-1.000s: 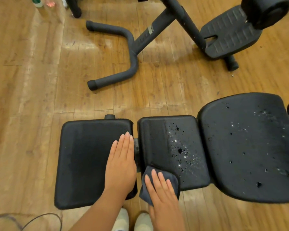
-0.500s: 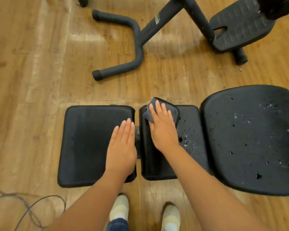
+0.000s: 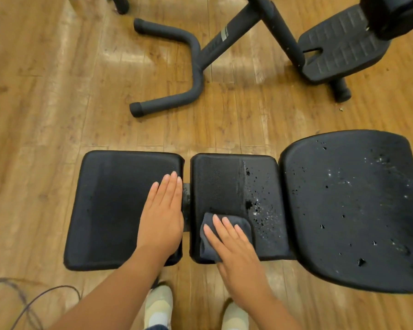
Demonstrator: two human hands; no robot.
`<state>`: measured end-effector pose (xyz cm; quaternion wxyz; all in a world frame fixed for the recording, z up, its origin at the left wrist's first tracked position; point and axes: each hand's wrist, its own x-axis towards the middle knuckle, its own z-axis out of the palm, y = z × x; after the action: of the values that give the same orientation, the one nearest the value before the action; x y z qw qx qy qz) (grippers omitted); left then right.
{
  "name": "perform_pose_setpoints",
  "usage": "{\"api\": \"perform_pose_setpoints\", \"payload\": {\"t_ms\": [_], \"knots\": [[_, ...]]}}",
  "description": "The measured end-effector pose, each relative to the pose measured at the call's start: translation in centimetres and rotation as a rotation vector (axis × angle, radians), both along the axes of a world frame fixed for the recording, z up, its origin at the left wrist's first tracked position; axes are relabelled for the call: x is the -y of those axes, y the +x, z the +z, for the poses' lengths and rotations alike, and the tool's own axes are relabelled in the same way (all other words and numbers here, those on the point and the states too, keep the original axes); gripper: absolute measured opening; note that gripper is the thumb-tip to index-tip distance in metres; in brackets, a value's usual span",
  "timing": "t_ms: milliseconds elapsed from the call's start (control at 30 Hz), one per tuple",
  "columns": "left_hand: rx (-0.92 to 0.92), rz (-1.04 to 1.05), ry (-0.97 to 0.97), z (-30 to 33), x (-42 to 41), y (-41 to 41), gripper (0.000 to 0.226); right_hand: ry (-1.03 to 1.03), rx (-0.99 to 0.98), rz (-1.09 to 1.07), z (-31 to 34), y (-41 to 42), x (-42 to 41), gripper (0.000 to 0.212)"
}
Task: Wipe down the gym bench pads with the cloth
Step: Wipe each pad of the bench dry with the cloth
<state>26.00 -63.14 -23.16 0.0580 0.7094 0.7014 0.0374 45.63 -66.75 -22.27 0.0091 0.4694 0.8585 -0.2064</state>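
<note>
Middle pad (image 3: 224, 186) taken as landmark. Dark cloth (image 3: 224, 234) lies flat on its near left part, pressed down by right hand (image 3: 234, 244), fingers straight and spread. Left hand (image 3: 162, 217) laid flat, fingers straight and together, on left pad (image 3: 112, 206), just left of gap. Droplets seen across landmark's right part and on large right pad (image 3: 353, 210). Black frame (image 3: 196, 67) on wooden floor (image 3: 45, 103) beyond landmark.

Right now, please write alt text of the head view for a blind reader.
The right hand presses a dark cloth flat on the middle bench pad, whose right part is wet with droplets. The left hand rests flat on the left pad; the large right pad is droplet-speckled.
</note>
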Motion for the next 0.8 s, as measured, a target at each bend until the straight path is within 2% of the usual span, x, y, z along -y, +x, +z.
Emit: {"api": "perform_pose_setpoints", "payload": {"t_ms": [133, 233, 333, 533, 700, 800], "knots": [[-0.005, -0.014, 0.005, 0.0, 0.0, 0.0, 0.056, 0.012, -0.108, -0.104, -0.2, -1.2, -6.6, 0.055], [-0.004, -0.013, 0.008, 0.2, -0.1, 0.1, 0.055, 0.075, -0.08, -0.129, -0.3, -2.1, -12.3, 0.053], [-0.011, -0.014, 0.007, 0.3, -0.1, 0.2, 0.055, 0.108, -0.045, -0.122, -0.2, -2.5, -14.5, 0.054], [-0.012, -0.016, 0.006, 0.3, 0.0, 0.1, 0.054, 0.061, -0.069, -0.121, 0.3, -1.5, -8.9, 0.057], [-0.016, -0.016, 0.007, 0.3, -0.1, 0.2, 0.054, -0.029, 0.042, 0.04, 0.3, 3.0, 1.2, 0.09], [-0.021, -0.014, 0.008, 0.3, -0.1, 0.2, 0.055, -0.035, 0.059, 0.09, -0.3, 4.9, 2.4, 0.094]]}}
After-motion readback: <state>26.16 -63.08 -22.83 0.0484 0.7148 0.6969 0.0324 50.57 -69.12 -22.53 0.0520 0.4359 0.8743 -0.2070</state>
